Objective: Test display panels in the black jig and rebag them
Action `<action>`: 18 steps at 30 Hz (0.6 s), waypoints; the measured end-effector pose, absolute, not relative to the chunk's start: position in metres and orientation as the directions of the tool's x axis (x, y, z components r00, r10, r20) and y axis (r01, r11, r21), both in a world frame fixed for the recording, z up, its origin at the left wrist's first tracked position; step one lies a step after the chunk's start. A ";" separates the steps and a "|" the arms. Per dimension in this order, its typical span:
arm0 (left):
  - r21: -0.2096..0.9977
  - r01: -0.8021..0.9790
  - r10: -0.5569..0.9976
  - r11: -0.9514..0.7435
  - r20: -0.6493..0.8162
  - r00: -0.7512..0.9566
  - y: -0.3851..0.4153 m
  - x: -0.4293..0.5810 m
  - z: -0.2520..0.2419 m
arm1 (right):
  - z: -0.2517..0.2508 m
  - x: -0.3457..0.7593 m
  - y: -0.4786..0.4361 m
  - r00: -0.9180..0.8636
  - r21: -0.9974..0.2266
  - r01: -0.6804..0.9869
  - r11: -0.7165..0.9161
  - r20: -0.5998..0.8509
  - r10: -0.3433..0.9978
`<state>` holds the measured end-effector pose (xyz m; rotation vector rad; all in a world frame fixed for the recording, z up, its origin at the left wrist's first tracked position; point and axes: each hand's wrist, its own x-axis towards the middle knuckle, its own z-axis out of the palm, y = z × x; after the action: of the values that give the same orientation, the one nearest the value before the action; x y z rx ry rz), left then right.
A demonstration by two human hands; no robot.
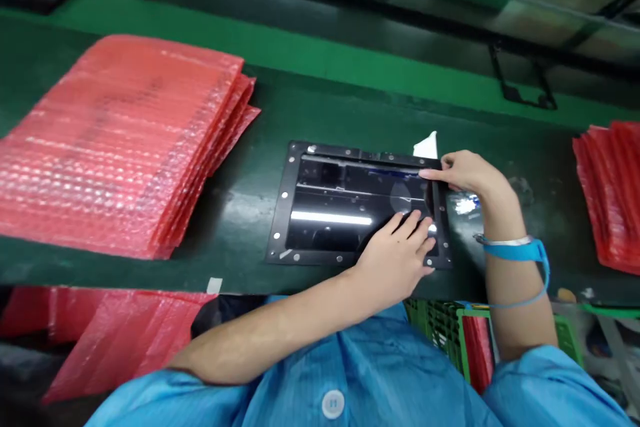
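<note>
A black flat display panel (325, 207) lies on the dark green bench. Its glossy screen reflects a light bar, and round silvery dots line its frame. My left hand (395, 257) rests across the lower right of the screen and frame, holding nothing, with its fingers spread. At the upper right corner, my right hand (463, 170) grips the panel's edge, one finger stretched over the screen and the others curled. A white scrap (427, 146) sticks up behind the top edge near that hand. A blue wrist strap (515, 250) circles my right wrist.
A stack of red bubble-wrap bags (125, 147) covers the bench at left; more red bags (613, 193) lie at far right. A black bracket (525, 83) is at the back right. Below the bench edge are red bags (135, 327) and a green crate (440, 327).
</note>
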<state>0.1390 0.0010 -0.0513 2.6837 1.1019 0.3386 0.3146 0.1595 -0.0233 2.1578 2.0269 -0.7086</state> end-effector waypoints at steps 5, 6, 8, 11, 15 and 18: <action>0.366 0.639 0.717 -0.676 0.130 0.684 0.025 0.120 -0.037 | -0.024 0.309 0.145 0.034 -0.324 0.938 -0.123 -0.266 0.963; 0.367 0.685 0.766 -0.629 0.145 0.626 0.033 0.114 -0.034 | -0.026 0.308 0.141 0.043 -0.351 0.928 -0.122 -0.226 0.973; 0.342 0.806 0.875 -0.484 0.186 0.447 0.050 0.104 -0.029 | -0.030 0.307 0.135 0.059 -0.415 0.902 -0.122 -0.163 0.985; 0.317 0.892 0.937 -0.324 0.240 0.255 0.067 0.094 -0.024 | -0.033 0.306 0.132 0.092 -0.523 0.841 -0.139 -0.116 0.989; 0.340 0.891 0.937 -0.301 0.277 0.211 0.075 0.089 -0.021 | -0.033 0.307 0.134 0.097 -0.675 0.724 -0.146 -0.109 0.989; 0.410 0.867 0.922 -0.282 0.367 0.126 0.076 0.087 -0.016 | -0.032 0.307 0.135 -0.002 -0.806 0.582 -0.109 -0.135 0.991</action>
<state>0.0872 0.0759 -0.0163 2.2826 1.8216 0.8641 0.3066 0.1349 -0.0318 2.5061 2.3416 -1.4119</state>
